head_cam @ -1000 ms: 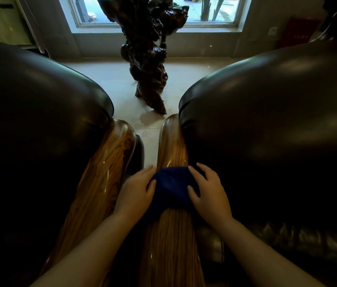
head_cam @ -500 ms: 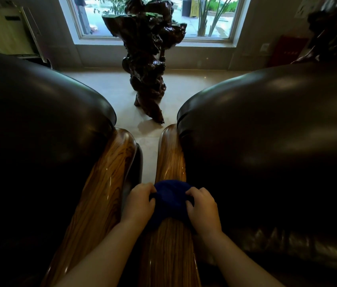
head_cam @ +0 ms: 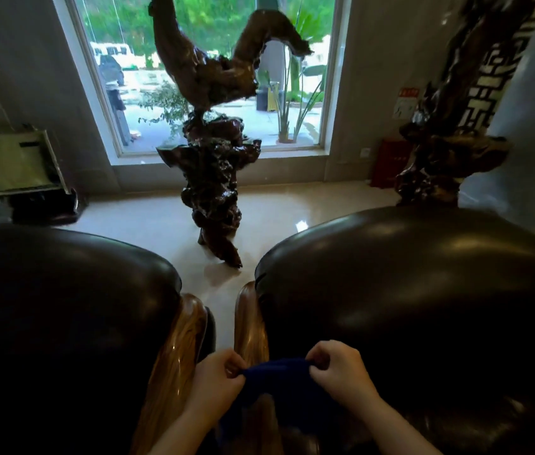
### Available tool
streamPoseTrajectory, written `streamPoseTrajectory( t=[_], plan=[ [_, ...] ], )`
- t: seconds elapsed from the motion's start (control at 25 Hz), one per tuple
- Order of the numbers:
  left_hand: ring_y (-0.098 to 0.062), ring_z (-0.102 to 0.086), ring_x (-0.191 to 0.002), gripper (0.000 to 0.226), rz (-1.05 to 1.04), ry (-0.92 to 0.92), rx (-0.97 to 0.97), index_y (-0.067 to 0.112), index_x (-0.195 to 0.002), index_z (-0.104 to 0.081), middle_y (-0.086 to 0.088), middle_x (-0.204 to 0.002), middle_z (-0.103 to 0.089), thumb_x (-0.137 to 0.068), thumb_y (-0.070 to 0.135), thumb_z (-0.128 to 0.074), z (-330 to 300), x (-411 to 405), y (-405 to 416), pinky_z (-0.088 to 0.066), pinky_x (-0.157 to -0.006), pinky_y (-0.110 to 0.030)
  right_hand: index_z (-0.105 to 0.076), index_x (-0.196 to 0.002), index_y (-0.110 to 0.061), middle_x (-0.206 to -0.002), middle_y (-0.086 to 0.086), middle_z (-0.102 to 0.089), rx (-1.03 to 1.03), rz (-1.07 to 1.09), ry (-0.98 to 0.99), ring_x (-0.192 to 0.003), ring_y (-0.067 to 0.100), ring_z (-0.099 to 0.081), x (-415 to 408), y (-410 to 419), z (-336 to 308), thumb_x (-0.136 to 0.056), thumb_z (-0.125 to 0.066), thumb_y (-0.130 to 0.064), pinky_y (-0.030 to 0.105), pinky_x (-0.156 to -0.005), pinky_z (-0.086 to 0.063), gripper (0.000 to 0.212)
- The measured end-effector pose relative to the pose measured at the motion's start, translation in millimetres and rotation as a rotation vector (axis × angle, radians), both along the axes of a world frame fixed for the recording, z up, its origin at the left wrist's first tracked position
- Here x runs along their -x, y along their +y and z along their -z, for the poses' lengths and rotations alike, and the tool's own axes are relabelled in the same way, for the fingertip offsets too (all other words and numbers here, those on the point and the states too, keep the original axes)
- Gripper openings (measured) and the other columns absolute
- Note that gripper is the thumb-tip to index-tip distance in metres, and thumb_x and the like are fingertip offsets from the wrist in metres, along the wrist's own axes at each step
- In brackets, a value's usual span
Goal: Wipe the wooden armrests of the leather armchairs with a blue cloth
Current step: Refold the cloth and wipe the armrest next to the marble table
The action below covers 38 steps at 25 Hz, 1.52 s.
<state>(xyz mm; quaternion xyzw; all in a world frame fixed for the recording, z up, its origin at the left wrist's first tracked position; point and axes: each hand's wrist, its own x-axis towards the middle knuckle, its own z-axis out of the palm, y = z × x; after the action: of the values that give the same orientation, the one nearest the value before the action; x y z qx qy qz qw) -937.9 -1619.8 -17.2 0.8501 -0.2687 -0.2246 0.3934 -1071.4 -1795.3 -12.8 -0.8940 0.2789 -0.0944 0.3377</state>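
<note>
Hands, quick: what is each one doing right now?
Left hand: closed, pinching the left edge of the blue cloth.
Right hand: closed, pinching the cloth's right edge.

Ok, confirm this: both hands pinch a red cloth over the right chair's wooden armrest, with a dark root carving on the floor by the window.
Not quite: the cloth is blue, not red, as the head view shows. The rest holds: the left hand and right hand pinch it over the right chair's armrest, with the root carving on the floor by the window.

Blue cloth point(head_cam: 284, 380) bunched, draped over glossy wooden armrest point(head_cam: 250, 326).
</note>
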Motion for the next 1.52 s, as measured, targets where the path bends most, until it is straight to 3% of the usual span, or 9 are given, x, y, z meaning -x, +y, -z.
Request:
streamPoseTrajectory(
  t=[0.24,0.36,0.52,0.72,0.92,1.04,1.16,1.32,1.52],
  plan=[
    [-0.007,-0.061,-0.079,0.022,0.138,-0.103,0.017,0.025,-0.073,-0.062,0.004,-0.082,-0.065,-0.075,0.003,-0.063,-114.5,99.2,-4.2,-0.048,-0.069,-0.016,-0.066,-0.074,-0.022,-0.076,-0.008,-0.063,0.118,0.102,-0.093,-0.072,0.003,-0.056,115.1,9.2,-116.1,-0.071,-0.068,-0.012,0.003,-0.063,-0.037,0.011],
    [-0.005,-0.058,-0.073,0.017,0.208,-0.206,0.061,0.021,-0.074,-0.064,0.005,-0.077,-0.064,-0.073,0.004,-0.064,-162.7,154.5,-15.2,-0.040,-0.062,-0.009,-0.069,-0.077,-0.015,-0.075,-0.002,-0.065,0.162,0.151,-0.133,-0.070,0.005,-0.055,179.6,5.6,-158.7,-0.071,-0.068,-0.009,0.002,-0.062,-0.036,0.009],
    [-0.003,-0.054,-0.064,0.014,0.289,-0.292,0.111,0.014,-0.077,-0.068,0.007,-0.068,-0.060,-0.069,0.002,-0.065,-200.2,229.9,-38.6,-0.039,-0.055,-0.001,-0.069,-0.079,-0.018,-0.072,-0.008,-0.059,0.237,0.200,-0.148,-0.069,0.003,-0.053,267.9,-5.3,-189.2,-0.073,-0.069,-0.012,0.005,-0.059,-0.032,0.009],
    [-0.004,-0.054,-0.061,0.016,0.361,-0.305,0.132,0.014,-0.074,-0.067,0.007,-0.065,-0.059,-0.069,0.000,-0.064,-206.7,362.2,-85.5,-0.040,-0.052,-0.003,-0.067,-0.082,-0.018,-0.078,-0.008,-0.059,0.301,0.222,-0.165,-0.075,0.006,-0.055,413.3,-36.6,-194.5,-0.075,-0.068,-0.013,0.012,-0.066,-0.038,0.008],
    [-0.006,-0.054,-0.063,0.017,0.399,-0.279,0.140,0.018,-0.072,-0.065,0.009,-0.064,-0.057,-0.071,0.001,-0.066,-201.4,486.0,-143.8,-0.039,-0.054,-0.008,-0.069,-0.084,-0.016,-0.079,-0.007,-0.063,0.318,0.264,-0.135,-0.074,0.000,-0.052,543.1,-84.4,-198.2,-0.076,-0.067,-0.013,0.004,-0.066,-0.035,0.008],
    [-0.006,-0.056,-0.064,0.016,0.449,-0.240,0.168,0.019,-0.072,-0.064,0.007,-0.066,-0.058,-0.073,0.003,-0.066,-202.6,560.8,-183.3,-0.040,-0.054,-0.011,-0.070,-0.086,-0.014,-0.083,-0.002,-0.067,0.309,0.328,-0.127,-0.077,0.006,-0.056,621.0,-119.0,-203.4,-0.076,-0.067,-0.012,0.012,-0.066,-0.038,0.010],
    [-0.005,-0.057,-0.065,0.017,0.496,-0.208,0.174,0.021,-0.071,-0.063,0.006,-0.069,-0.060,-0.073,0.005,-0.067,-200.7,611.4,-214.9,-0.043,-0.052,-0.011,-0.071,-0.084,-0.013,-0.079,-0.003,-0.066,0.348,0.373,-0.116,-0.072,0.006,-0.054,676.1,-144.1,-203.7,-0.074,-0.068,-0.011,0.012,-0.063,-0.037,0.011],
    [-0.014,-0.061,-0.074,0.012,0.545,-0.180,0.175,0.016,-0.077,-0.066,-0.001,-0.078,-0.064,-0.074,0.005,-0.066,-190.6,665.7,-271.3,-0.050,-0.063,-0.019,-0.070,-0.082,-0.016,-0.074,-0.008,-0.059,0.324,0.439,-0.100,-0.069,0.003,-0.053,736.1,-187.1,-193.7,-0.074,-0.067,-0.010,0.007,-0.061,-0.034,0.010],
    [-0.010,-0.060,-0.077,0.012,0.565,-0.124,0.170,0.018,-0.079,-0.065,0.003,-0.079,-0.062,-0.076,0.007,-0.066,-165.2,713.3,-346.9,-0.046,-0.064,-0.017,-0.067,-0.079,-0.018,-0.071,-0.010,-0.056,0.302,0.460,-0.043,-0.066,-0.002,-0.051,786.3,-252.3,-174.9,-0.076,-0.066,-0.009,0.007,-0.059,-0.034,0.010]
  ],
)
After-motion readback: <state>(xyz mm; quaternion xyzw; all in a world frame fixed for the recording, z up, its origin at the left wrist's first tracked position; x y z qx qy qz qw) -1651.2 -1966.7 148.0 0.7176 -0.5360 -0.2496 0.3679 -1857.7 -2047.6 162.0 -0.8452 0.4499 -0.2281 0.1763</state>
